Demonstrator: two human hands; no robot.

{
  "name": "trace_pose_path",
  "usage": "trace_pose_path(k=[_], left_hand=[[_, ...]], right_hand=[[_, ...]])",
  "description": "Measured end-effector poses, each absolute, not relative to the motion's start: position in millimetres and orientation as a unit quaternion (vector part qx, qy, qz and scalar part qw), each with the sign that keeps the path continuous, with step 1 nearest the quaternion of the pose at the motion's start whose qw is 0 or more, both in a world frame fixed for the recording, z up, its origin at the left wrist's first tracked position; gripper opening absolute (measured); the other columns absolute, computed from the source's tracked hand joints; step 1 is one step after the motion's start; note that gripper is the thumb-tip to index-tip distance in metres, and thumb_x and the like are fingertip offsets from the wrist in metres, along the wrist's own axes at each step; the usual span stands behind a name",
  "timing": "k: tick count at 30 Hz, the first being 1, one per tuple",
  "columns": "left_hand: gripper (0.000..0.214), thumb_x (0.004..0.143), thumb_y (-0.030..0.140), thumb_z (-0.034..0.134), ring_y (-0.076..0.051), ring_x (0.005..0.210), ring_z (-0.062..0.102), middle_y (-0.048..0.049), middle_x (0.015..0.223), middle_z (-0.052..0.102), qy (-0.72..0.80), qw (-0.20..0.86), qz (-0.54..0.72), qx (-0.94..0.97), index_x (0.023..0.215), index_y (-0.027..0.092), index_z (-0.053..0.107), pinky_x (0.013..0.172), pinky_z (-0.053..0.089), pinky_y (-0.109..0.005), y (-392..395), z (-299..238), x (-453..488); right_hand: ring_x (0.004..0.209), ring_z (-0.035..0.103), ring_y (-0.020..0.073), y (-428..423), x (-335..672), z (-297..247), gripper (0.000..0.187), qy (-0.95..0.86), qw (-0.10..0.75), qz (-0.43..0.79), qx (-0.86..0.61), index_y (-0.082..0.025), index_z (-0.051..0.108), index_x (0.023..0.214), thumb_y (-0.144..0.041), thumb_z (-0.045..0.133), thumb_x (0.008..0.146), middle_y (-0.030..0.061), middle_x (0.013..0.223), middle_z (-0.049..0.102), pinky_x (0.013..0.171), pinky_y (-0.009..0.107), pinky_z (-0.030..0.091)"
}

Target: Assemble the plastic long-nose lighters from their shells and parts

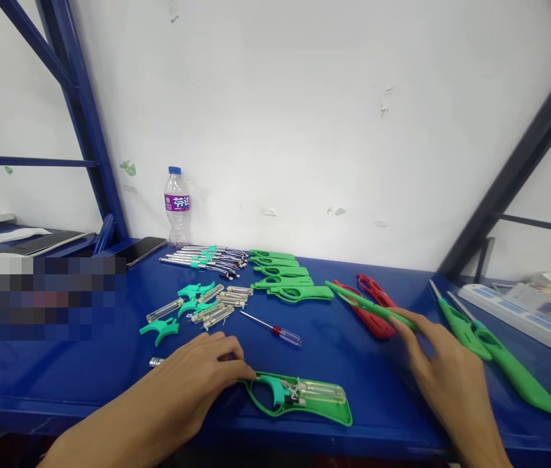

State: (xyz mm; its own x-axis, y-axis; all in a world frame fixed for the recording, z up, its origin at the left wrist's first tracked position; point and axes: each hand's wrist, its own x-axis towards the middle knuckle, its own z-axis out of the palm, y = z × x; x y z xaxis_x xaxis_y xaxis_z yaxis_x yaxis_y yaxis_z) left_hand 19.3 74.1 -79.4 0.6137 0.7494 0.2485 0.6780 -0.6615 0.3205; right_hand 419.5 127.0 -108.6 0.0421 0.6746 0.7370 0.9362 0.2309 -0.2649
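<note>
My left hand (201, 374) rests on the blue table, fingers pinched at the left end of an open green lighter shell half (304, 398) with a teal trigger and a clear tube inside it. My right hand (443, 377) holds a green shell half (363, 304) by its handle end, lifted a little over two red shell halves (370, 305). A metal tube end (157, 362) pokes out beside my left wrist.
Several green shell halves (285, 276) lie stacked at the middle back, beside metal nozzle assemblies (207, 258). Teal triggers (177, 312), clear tubes (216, 305) and a red-handled screwdriver (275, 328) lie around. Two assembled green lighters (490, 348) lie right. A water bottle (176, 205) and a phone (141, 249) stand at the back.
</note>
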Motion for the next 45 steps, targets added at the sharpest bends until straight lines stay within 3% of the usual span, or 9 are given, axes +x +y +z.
trace_pose_path(k=[4, 10, 13, 16, 19, 25, 33, 37, 45], left_hand=[[0.053, 0.103, -0.001, 0.045, -0.014, 0.103, 0.068, 0.0020, 0.117, 0.070, 0.392, 0.105, 0.184, 0.895, 0.127, 0.039, 0.071, 0.091, 0.049, -0.022, 75.6, -79.4, 18.3], [0.033, 0.108, 0.022, 0.057, -0.018, 0.118, 0.069, 0.0027, 0.129, 0.071, 0.432, 0.060, 0.228, 0.870, 0.136, 0.039, 0.063, 0.101, 0.054, -0.027, 69.1, -82.3, 13.6], [0.052, 0.106, 0.033, 0.065, -0.023, 0.131, 0.064, -0.0005, 0.144, 0.066, 0.435, -0.002, 0.265, 0.861, 0.154, 0.039, 0.046, 0.108, 0.054, -0.035, 69.3, -80.7, 17.7], [0.040, 0.111, 0.029, 0.055, -0.022, 0.118, 0.070, -0.0020, 0.133, 0.071, 0.388, -0.040, 0.285, 0.876, 0.150, 0.036, 0.050, 0.098, 0.058, -0.034, 72.7, -76.3, 24.2], [0.027, 0.114, 0.031, 0.045, -0.019, 0.096, 0.071, -0.0021, 0.112, 0.072, 0.354, -0.058, 0.296, 0.885, 0.138, 0.033, 0.059, 0.082, 0.059, -0.031, 75.4, -74.1, 29.0], [0.028, 0.114, 0.035, 0.043, -0.020, 0.095, 0.070, -0.0060, 0.116, 0.069, 0.355, -0.084, 0.324, 0.873, 0.134, 0.027, 0.061, 0.078, 0.057, -0.030, 74.9, -76.8, 37.4], [0.020, 0.112, 0.024, 0.050, -0.020, 0.092, 0.066, -0.0033, 0.106, 0.069, 0.365, -0.018, 0.291, 0.884, 0.122, 0.025, 0.067, 0.079, 0.052, -0.030, 77.0, -76.2, 30.0], [0.023, 0.107, 0.019, 0.060, -0.020, 0.103, 0.065, -0.0001, 0.113, 0.067, 0.407, 0.067, 0.217, 0.885, 0.125, 0.032, 0.068, 0.089, 0.049, -0.030, 75.5, -76.4, 22.2], [0.026, 0.109, 0.016, 0.052, -0.020, 0.112, 0.061, 0.0002, 0.120, 0.063, 0.444, 0.125, 0.156, 0.874, 0.123, 0.031, 0.069, 0.098, 0.045, -0.031, 67.6, -69.2, 25.6]], right_hand=[[0.081, 0.081, 0.0279, 117.9, 416.9, -105.3, 0.043, -0.660, 0.446, -0.056, -0.602, -0.030, 0.077, 0.119, -0.061, 0.053, 0.102, 0.0038, 0.092, 0.084, 0.059, 0.030, 0.057], [0.075, 0.083, 0.0238, 100.9, 392.5, -105.1, 0.034, -0.673, 0.510, 0.089, -0.528, -0.026, 0.082, 0.109, -0.054, 0.066, 0.098, 0.0027, 0.099, 0.086, 0.068, 0.023, 0.066], [0.081, 0.085, 0.0254, 88.4, 368.3, -108.1, 0.029, -0.717, 0.480, 0.144, -0.484, -0.027, 0.086, 0.107, -0.049, 0.070, 0.098, 0.0020, 0.100, 0.086, 0.074, 0.023, 0.068], [0.096, 0.084, 0.0279, 82.3, 352.9, -107.9, 0.024, -0.739, 0.458, 0.162, -0.468, -0.030, 0.088, 0.105, -0.045, 0.071, 0.098, 0.0017, 0.105, 0.086, 0.078, 0.022, 0.068], [0.085, 0.085, 0.0258, 82.6, 352.0, -107.3, 0.027, -0.728, 0.455, 0.208, -0.469, -0.029, 0.088, 0.108, -0.046, 0.069, 0.100, 0.0024, 0.104, 0.086, 0.072, 0.021, 0.068], [0.081, 0.084, 0.0255, 82.5, 365.3, -119.0, 0.030, -0.735, 0.407, 0.262, -0.474, -0.033, 0.086, 0.114, -0.053, 0.071, 0.097, 0.0022, 0.103, 0.086, 0.072, 0.025, 0.069], [0.096, 0.081, 0.0277, 83.8, 356.4, -118.6, 0.039, -0.791, 0.400, 0.057, -0.460, -0.038, 0.083, 0.117, -0.056, 0.085, 0.083, 0.0014, 0.106, 0.083, 0.075, 0.027, 0.067], [0.092, 0.077, 0.0196, 80.8, 340.8, -107.9, 0.024, -0.821, 0.376, 0.051, -0.426, -0.035, 0.079, 0.115, -0.043, 0.080, 0.092, 0.0007, 0.106, 0.077, 0.080, 0.022, 0.064], [0.096, 0.076, 0.0218, 74.6, 337.8, -99.5, 0.022, -0.855, 0.302, 0.047, -0.418, -0.033, 0.078, 0.110, -0.042, 0.082, 0.090, 0.0010, 0.107, 0.076, 0.084, 0.027, 0.064]])
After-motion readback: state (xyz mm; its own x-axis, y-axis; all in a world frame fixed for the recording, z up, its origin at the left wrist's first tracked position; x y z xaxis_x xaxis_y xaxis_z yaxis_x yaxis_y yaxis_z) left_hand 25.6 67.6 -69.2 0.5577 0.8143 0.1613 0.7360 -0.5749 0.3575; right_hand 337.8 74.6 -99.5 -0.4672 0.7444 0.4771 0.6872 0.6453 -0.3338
